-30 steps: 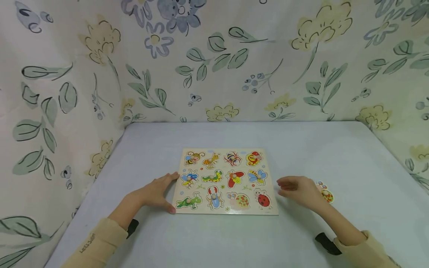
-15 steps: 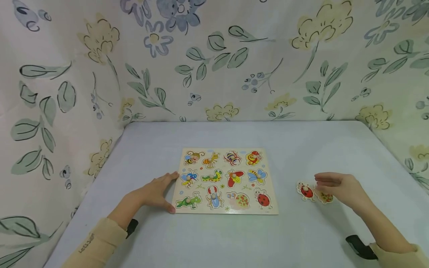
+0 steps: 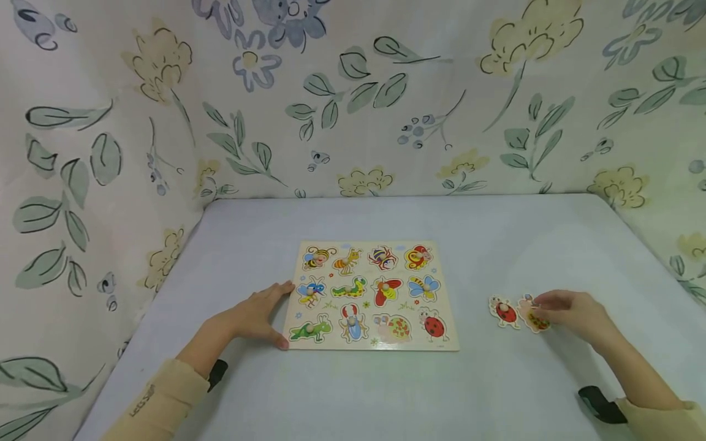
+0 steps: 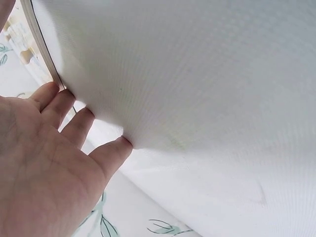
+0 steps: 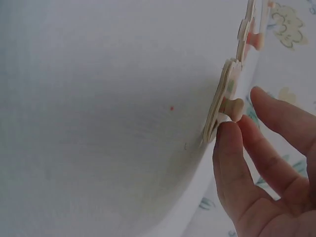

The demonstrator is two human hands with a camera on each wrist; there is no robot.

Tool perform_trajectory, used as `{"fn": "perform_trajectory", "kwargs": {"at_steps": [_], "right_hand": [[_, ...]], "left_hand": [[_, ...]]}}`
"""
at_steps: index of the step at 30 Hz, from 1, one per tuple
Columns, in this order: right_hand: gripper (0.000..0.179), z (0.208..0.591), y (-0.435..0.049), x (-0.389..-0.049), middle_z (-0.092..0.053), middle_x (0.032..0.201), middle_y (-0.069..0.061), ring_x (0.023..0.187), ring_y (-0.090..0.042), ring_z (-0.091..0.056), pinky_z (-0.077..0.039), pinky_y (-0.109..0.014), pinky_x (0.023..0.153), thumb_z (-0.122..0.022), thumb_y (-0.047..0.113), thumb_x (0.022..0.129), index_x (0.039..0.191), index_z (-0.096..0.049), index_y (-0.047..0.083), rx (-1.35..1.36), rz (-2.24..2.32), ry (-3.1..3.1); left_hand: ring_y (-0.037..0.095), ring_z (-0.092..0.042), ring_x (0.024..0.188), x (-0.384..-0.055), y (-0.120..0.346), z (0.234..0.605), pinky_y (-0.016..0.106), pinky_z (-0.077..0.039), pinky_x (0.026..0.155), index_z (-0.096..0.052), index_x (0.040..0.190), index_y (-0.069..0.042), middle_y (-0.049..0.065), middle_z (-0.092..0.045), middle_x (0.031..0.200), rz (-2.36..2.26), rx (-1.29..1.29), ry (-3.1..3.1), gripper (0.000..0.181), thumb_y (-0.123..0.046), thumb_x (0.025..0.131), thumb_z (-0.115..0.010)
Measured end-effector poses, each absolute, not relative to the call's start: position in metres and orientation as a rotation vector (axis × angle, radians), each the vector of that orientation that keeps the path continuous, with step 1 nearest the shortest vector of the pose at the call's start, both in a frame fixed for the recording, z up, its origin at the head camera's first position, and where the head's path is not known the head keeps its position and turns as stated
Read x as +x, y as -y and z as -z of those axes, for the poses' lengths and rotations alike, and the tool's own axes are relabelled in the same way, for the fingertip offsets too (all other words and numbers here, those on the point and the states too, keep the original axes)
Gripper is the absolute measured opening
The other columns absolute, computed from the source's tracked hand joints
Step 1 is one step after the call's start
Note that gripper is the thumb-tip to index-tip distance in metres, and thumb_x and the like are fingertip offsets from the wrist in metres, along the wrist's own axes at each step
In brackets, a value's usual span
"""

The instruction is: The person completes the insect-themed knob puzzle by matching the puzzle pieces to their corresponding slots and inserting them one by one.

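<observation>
My left hand [image 3: 261, 315] rests at the left side of a wooden insect peg puzzle board [image 3: 331, 311], fingertips at its edge and thumb at the near corner. In the left wrist view its fingers [image 4: 76, 126] are spread. My right hand [image 3: 576, 315] is over a loose snail puzzle piece [image 3: 531, 323], partly covering it. In the right wrist view, fingertips come right up to that piece's wooden knob [image 5: 233, 108], and a gap shows between the knob and the thumb. Left of the snail lies a ladybug puzzle piece [image 3: 504, 312] with its own knob.
Knobbed insect pieces fill most of the board's spaces; the printed snail space [image 3: 399, 329] and ladybug space [image 3: 434, 324] hold no piece. A white-covered table [image 3: 364, 392] lies beneath, with a floral cloth [image 3: 353, 122] behind and at the sides.
My right hand has moved right from beside the board to the snail piece, uncovering the ladybug piece, and its fingers have lowered toward the knob. My left hand stays put.
</observation>
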State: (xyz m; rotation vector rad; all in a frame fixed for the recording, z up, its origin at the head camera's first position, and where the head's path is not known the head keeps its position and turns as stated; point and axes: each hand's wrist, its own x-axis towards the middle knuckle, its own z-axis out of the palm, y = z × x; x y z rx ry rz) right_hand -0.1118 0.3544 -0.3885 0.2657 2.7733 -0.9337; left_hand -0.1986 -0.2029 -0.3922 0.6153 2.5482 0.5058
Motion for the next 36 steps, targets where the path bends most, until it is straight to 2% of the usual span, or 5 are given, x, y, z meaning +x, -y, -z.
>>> {"fn": "perform_trajectory", "kwargs": {"at_steps": [5, 11, 18, 31, 36], "right_hand": [[0.035, 0.393, -0.354, -0.114, -0.068, 0.092, -0.015, 0.083, -0.025, -0.059, -0.048, -0.031, 0.061, -0.071, 0.023, 0.089, 0.103, -0.065, -0.009, 0.225, 0.892, -2.789], [0.028, 0.39, -0.351, -0.117, -0.07, 0.088, -0.015, 0.075, -0.019, -0.057, -0.046, -0.031, 0.058, -0.071, 0.022, 0.088, 0.095, -0.069, -0.005, 0.193, 0.841, -2.825], [0.032, 0.39, -0.352, -0.118, -0.07, 0.091, -0.02, 0.079, -0.025, -0.057, -0.043, -0.03, 0.058, -0.074, 0.026, 0.085, 0.094, -0.07, -0.005, 0.236, 0.816, -2.822], [0.03, 0.387, -0.351, -0.117, -0.071, 0.086, -0.015, 0.084, -0.032, -0.058, -0.044, -0.03, 0.057, -0.073, 0.021, 0.085, 0.097, -0.07, -0.006, 0.302, 0.844, -2.855], [0.03, 0.384, -0.34, -0.114, -0.073, 0.088, -0.009, 0.079, -0.011, -0.06, -0.047, -0.027, 0.059, -0.077, 0.025, 0.083, 0.098, -0.073, -0.001, 0.238, 0.956, -2.899]], "left_hand": [[0.047, -0.02, 0.141, -0.199, 0.203, 0.392, 0.064, -0.019, 0.112, -0.026, 0.151, -0.001, 0.023, -0.024, 0.156, -0.506, 0.624, -2.55, 0.114, -0.04, 0.064, -0.089], [0.047, -0.02, 0.142, -0.198, 0.202, 0.391, 0.064, -0.02, 0.112, -0.026, 0.151, -0.002, 0.022, -0.023, 0.157, -0.5, 0.615, -2.553, 0.114, -0.04, 0.064, -0.089], [0.046, -0.02, 0.142, -0.198, 0.203, 0.391, 0.064, -0.02, 0.112, -0.027, 0.151, -0.002, 0.022, -0.024, 0.157, -0.511, 0.617, -2.553, 0.114, -0.04, 0.064, -0.089], [0.047, -0.021, 0.141, -0.198, 0.202, 0.391, 0.064, -0.02, 0.112, -0.028, 0.15, -0.001, 0.023, -0.025, 0.156, -0.515, 0.625, -2.559, 0.113, -0.039, 0.064, -0.09], [0.047, -0.021, 0.141, -0.197, 0.201, 0.389, 0.064, -0.02, 0.112, -0.028, 0.15, -0.001, 0.023, -0.025, 0.156, -0.512, 0.62, -2.559, 0.113, -0.039, 0.064, -0.089]]}}
